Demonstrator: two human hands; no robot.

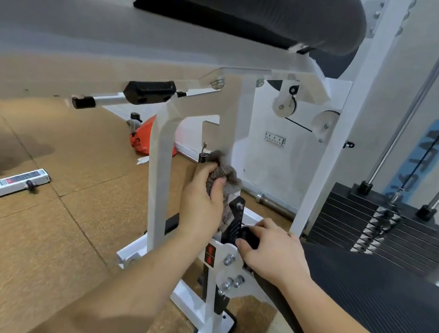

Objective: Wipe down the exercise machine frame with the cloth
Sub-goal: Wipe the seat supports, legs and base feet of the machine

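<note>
The white frame of the exercise machine (159, 176) fills the middle of the view, with two upright posts under a slanted beam. My left hand (201, 202) grips a bunched grey cloth (226, 171) and holds it against the rear upright post. My right hand (272, 249) grips a black knob (249, 237) on the toothed adjuster plate, low on the same post. A black seat pad (377, 302) lies under my right forearm.
A black weight stack (384, 222) with chrome guide rods stands at the right. A black roller pad (268, 12) hangs overhead. An orange object (142, 138) lies on the brown floor behind the frame. Another white machine base (10, 182) sits at the left.
</note>
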